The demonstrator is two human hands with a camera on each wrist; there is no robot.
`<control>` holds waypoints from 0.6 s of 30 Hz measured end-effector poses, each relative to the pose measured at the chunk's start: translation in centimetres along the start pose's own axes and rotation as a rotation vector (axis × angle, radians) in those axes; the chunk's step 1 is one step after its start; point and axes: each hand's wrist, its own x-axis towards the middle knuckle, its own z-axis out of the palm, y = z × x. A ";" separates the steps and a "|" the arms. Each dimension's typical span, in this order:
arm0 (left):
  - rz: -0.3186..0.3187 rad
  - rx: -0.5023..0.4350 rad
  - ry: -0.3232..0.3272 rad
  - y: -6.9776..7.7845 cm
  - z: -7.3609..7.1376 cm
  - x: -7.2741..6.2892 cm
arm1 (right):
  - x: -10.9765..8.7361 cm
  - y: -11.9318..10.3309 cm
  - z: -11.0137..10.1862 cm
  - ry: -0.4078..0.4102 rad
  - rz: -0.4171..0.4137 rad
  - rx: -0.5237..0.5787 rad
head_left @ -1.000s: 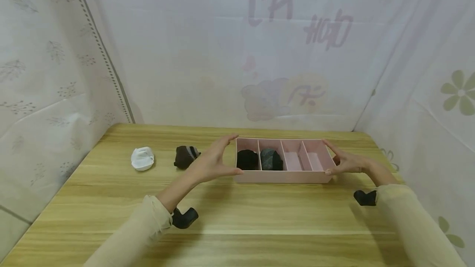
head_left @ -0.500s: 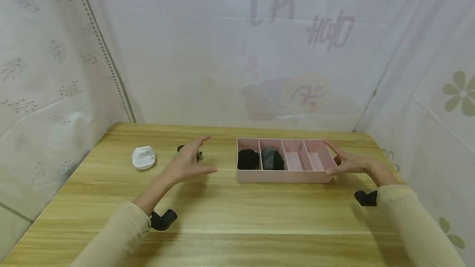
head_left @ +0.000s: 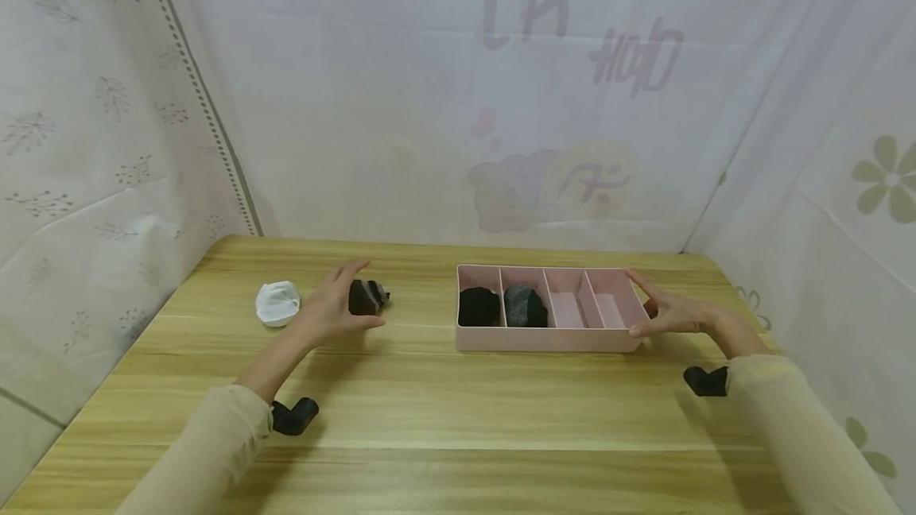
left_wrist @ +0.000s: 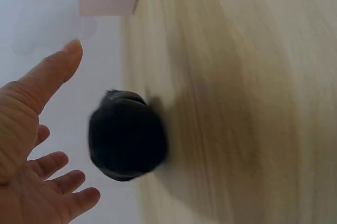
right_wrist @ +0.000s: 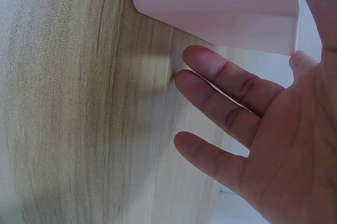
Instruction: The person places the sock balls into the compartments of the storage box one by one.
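Note:
My left hand (head_left: 331, 312) is spread beside a dark rolled-up pair of socks (head_left: 367, 297) with grey stripes, thumb and fingers apart. In the left wrist view the dark sock ball (left_wrist: 128, 137) sits just off the fingertips, with a gap between. With thumb at the front corner and index finger at the back corner, my right hand (head_left: 676, 315) holds the right end of a pink divided box (head_left: 547, 340). The right wrist view shows its other fingers (right_wrist: 216, 108) loose below the box's end wall (right_wrist: 226, 2). Black rolled socks (head_left: 479, 307) and grey-and-black ones (head_left: 525, 307) fill the two left compartments.
A white rolled-up pair of socks (head_left: 277, 304) lies on the wooden table (head_left: 458, 420), left of my left hand. Patterned cloth (head_left: 358, 118) hangs behind the table and along both sides. Black wrist mounts (head_left: 294, 417) stick out from both sleeves.
My left hand has let go of the box's left end and moved left to the dark striped socks. The right hand stays at the box's right end, and the box has barely shifted.

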 end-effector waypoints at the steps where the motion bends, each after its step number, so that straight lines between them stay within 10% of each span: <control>1: 0.001 0.008 0.004 -0.2 0.1 0.0 | 0.0 0.0 0.0 -0.001 0.001 0.005; 18: -0.014 0.089 0.039 -1.7 2.0 1.0 | 0.0 0.0 0.0 0.005 0.003 -0.007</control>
